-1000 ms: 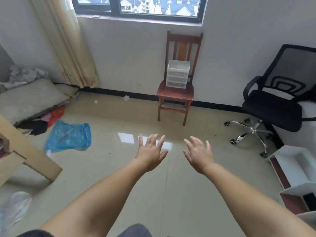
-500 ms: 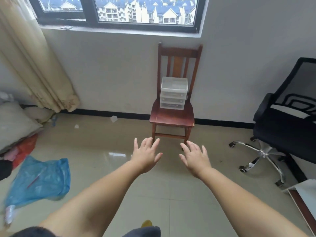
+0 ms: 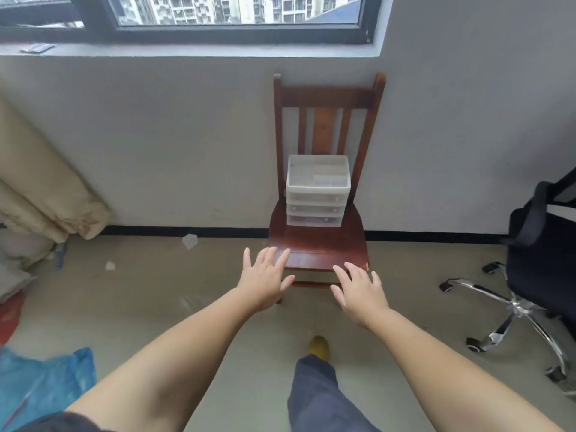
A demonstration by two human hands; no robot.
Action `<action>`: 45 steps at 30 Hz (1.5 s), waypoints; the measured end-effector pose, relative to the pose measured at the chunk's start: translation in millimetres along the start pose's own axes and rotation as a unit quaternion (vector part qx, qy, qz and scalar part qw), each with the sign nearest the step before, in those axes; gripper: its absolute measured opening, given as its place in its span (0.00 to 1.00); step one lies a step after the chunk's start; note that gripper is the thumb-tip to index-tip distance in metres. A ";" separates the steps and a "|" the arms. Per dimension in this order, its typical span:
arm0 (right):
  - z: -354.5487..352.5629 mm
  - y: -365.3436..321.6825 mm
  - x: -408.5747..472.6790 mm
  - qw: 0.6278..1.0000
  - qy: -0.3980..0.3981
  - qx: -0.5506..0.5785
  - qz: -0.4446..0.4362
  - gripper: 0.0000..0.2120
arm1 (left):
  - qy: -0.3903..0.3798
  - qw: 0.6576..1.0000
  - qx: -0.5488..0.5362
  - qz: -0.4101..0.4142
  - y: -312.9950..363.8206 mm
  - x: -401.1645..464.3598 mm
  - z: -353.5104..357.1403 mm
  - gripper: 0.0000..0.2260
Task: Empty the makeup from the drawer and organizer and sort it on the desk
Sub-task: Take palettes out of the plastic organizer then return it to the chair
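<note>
Organizer (image 3: pixel 317 191) — translucent, boxy, three-drawered

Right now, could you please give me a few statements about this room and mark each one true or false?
1. The organizer stands on the wooden chair. True.
2. The left hand grips a drawer. False: it is open and holds nothing.
3. The right hand is open, fingers spread. True.
4. The office chair is left of the wooden chair. False: it is to the right.
5. The organizer's drawers are pulled out. False: all look closed.
</note>
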State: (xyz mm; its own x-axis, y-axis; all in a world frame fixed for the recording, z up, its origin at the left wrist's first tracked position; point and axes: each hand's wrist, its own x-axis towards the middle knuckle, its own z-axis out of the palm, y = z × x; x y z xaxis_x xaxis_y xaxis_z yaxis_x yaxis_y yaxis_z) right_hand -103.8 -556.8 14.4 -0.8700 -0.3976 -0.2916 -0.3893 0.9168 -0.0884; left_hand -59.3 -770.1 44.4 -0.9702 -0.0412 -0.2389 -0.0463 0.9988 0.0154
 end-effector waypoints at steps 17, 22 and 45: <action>41.3 57.0 353.2 0.945 -0.157 0.263 0.114 0.22 | -0.007 0.999 -0.018 0.049 -39.2 365.6 34.8 0.29; 102.2 34.2 418.3 0.741 -0.142 0.577 0.314 0.18 | 0.041 0.995 -0.009 0.090 -50.9 396.7 85.8 0.34; 130.5 43.0 449.4 0.313 -0.078 0.806 0.497 0.15 | 0.154 0.984 0.000 0.093 -50.1 401.7 112.8 0.37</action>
State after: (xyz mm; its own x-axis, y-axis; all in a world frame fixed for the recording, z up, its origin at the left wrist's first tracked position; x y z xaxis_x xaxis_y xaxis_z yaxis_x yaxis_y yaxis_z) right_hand -472.1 -691.3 -244.7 -0.2454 0.0038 -0.9694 0.8177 -0.5363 -0.2091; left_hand -419.8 -833.8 -161.9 -0.9878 0.1373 0.0733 0.1398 0.9897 0.0304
